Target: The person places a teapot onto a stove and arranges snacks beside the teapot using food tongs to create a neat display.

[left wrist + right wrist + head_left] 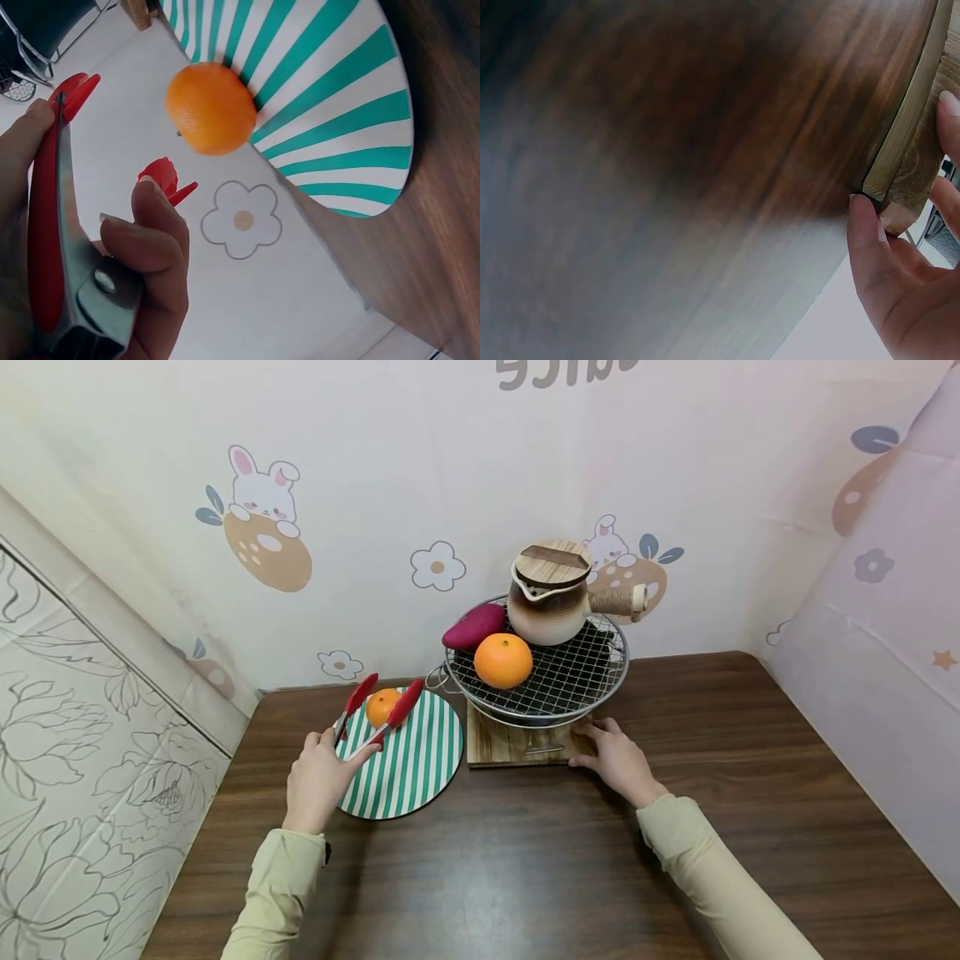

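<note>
My left hand (318, 781) grips a pair of metal tongs (71, 217) with red tips. The tips stand spread on either side of a small mandarin (384, 707), which sits on a round green-and-white striped mat (408, 777). In the left wrist view the mandarin (211, 109) shows with a gap to each tip. My right hand (618, 764) holds the front right corner of a wooden board (502, 747) under a round grill. The right wrist view shows my thumb at the board's corner (900, 199) and other fingers along its side.
On the grill's wire rack (577, 681) lie a large orange (503, 661) and a purple sweet potato-like thing (476, 627). Behind them stands a ceramic teapot (547, 610) with a wooden lid and a side handle. A patterned cloth (360, 527) hangs behind the brown table (480, 877).
</note>
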`<state>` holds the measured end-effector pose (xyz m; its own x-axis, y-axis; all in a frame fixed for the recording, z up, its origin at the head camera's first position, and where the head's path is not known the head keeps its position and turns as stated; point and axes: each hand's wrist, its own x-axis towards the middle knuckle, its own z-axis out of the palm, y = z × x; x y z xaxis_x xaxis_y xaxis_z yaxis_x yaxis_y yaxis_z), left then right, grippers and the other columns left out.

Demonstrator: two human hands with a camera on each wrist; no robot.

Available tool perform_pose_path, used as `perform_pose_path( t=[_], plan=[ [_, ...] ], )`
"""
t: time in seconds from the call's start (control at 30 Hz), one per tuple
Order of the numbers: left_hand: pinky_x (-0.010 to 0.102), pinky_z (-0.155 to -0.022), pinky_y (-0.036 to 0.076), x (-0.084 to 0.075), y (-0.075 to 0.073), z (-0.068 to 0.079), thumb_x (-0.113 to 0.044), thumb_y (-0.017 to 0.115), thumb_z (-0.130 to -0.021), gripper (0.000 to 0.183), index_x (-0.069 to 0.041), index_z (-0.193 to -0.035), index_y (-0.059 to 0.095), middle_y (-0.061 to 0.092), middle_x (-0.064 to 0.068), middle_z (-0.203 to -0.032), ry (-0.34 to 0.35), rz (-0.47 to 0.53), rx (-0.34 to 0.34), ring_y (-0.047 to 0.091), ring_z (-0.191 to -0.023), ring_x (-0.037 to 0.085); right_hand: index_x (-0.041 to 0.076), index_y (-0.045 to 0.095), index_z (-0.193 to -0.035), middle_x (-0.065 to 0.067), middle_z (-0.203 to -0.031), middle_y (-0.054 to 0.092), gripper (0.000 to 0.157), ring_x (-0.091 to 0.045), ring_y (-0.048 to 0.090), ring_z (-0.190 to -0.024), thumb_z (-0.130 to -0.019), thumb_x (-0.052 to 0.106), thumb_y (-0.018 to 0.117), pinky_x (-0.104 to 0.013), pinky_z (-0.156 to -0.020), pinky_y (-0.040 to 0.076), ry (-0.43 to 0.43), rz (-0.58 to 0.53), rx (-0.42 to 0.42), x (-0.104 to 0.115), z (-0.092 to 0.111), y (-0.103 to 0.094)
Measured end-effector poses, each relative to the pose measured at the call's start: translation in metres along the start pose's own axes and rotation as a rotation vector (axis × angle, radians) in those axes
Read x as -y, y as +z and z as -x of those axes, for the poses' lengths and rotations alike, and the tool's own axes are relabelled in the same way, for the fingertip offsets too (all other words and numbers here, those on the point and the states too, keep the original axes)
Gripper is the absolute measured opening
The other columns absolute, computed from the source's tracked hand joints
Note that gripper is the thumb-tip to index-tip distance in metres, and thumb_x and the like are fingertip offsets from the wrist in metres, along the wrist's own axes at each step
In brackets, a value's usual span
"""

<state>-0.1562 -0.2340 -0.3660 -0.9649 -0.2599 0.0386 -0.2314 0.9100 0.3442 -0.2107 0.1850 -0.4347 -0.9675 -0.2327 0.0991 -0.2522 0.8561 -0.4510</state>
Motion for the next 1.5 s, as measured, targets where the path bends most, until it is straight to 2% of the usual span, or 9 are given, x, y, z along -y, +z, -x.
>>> perform_pose_path(
  t=[0.43,0.8,1.03,1.27,1.5],
  plan=[
    [0.054,-0.08,0.054,0.007,0.011,-0.009,-0.067,0.06,-0.081,0.095,0.009,-0.136,0.045,0.052,0.03,-0.123,-0.044,0.004,0.03,0.062,-0.088,0.043,0.011,0.06,-0.129,-0.025,-0.122,0.051,0.055,-0.043,0.062,-0.094,-0.081,0.034,0.075,-0.053,-0.065,0.052,-0.004,0.0,0.004,-0.001,0.0,0.0],
    [0.049,-0.071,0.055,0.016,0.024,-0.015,-0.064,0.064,-0.081,0.093,0.011,-0.134,0.046,0.052,0.029,-0.114,-0.072,0.012,0.05,0.059,-0.077,0.037,0.01,0.061,-0.128,-0.026,-0.121,0.051,0.055,-0.042,0.062,-0.093,-0.081,0.034,0.075,-0.052,-0.064,0.052,-0.013,0.006,0.001,0.0,-0.001,0.001],
    [0.051,-0.074,0.056,0.02,0.033,-0.019,-0.061,0.067,-0.08,0.088,0.011,-0.129,0.051,0.053,0.026,-0.109,-0.07,0.007,0.038,0.059,-0.076,0.037,0.011,0.061,-0.129,-0.026,-0.123,0.051,0.055,-0.043,0.062,-0.095,-0.081,0.034,0.075,-0.054,-0.067,0.052,0.0,0.008,0.003,0.0,0.0,0.0],
    [0.052,-0.076,0.055,0.023,0.04,-0.021,-0.057,0.069,-0.08,0.078,0.011,-0.116,0.057,0.053,0.026,-0.105,-0.07,0.013,0.045,0.058,-0.076,0.037,0.011,0.06,-0.13,-0.026,-0.124,0.05,0.056,-0.044,0.061,-0.097,-0.082,0.035,0.074,-0.054,-0.067,0.052,-0.001,-0.001,0.018,0.0,0.001,-0.001],
    [0.054,-0.079,0.054,0.023,0.044,-0.022,-0.054,0.069,-0.082,0.077,0.012,-0.118,0.055,0.053,0.028,-0.107,-0.06,0.016,0.042,0.06,-0.08,0.041,0.011,0.06,-0.13,-0.026,-0.123,0.05,0.055,-0.043,0.062,-0.096,-0.082,0.034,0.074,-0.052,-0.065,0.052,0.001,-0.004,0.021,0.0,0.0,-0.001]
  ],
)
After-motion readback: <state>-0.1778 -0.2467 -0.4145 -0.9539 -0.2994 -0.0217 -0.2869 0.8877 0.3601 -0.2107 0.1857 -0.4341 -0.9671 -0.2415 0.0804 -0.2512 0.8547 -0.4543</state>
